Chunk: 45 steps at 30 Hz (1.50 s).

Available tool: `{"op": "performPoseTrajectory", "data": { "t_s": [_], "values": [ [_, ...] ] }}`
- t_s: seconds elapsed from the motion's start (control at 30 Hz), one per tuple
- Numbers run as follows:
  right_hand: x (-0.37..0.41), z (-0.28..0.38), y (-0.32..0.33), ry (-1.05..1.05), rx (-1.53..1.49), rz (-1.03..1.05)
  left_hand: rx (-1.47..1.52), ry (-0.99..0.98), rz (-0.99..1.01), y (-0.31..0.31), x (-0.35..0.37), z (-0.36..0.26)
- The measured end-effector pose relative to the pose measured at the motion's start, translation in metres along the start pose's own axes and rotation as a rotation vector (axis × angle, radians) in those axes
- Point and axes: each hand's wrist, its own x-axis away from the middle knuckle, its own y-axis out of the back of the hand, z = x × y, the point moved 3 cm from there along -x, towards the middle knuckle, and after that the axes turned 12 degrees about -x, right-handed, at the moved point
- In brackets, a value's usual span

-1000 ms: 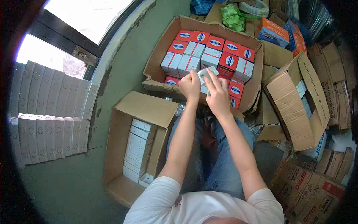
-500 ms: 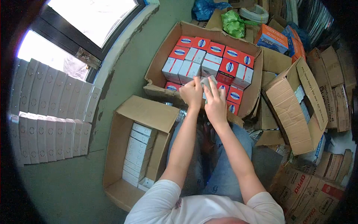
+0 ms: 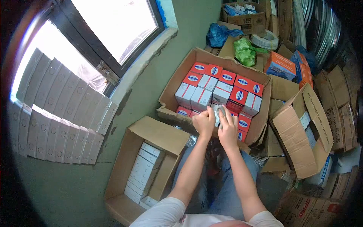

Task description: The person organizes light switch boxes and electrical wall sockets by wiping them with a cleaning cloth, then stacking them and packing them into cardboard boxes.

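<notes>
My left hand (image 3: 204,123) is curled into a fist with the thumb up, over the near side of a large carton (image 3: 174,118). Close beside it, my right hand (image 3: 228,130) has its fingers bent round a small pale grey piece (image 3: 217,110), crumpled like cloth or film. That piece lies between the two hands, largely covered by fingers; what the left fist encloses is hidden, and I cannot tell what it is. Below and beyond the hands, the carton holds rows of small red boxes (image 3: 227,76) and white boxes (image 3: 201,99) with red stripes.
On the left, an open carton (image 3: 113,181) holds stacked white boxes (image 3: 141,170). Grey-white pieces (image 3: 64,132) lean in rows by the window. Cartons (image 3: 302,140) crowd the right, with a green bag (image 3: 245,52), blue bag (image 3: 221,34) and cable coil (image 3: 264,39) behind.
The camera view has shifted, so the cartons and hands sit lower and further right. Both hands stay close together over the carton, with the grey piece now less visible between them.
</notes>
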Motion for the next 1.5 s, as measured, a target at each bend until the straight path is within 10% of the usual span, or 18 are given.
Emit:
{"op": "performPoseTrajectory", "data": {
  "t_s": [1.5],
  "values": [
    [0.001,-0.066,-0.013,-0.206,-0.157,0.008,0.164,0.095,0.164,-0.015,-0.001,-0.001]
  ]
}}
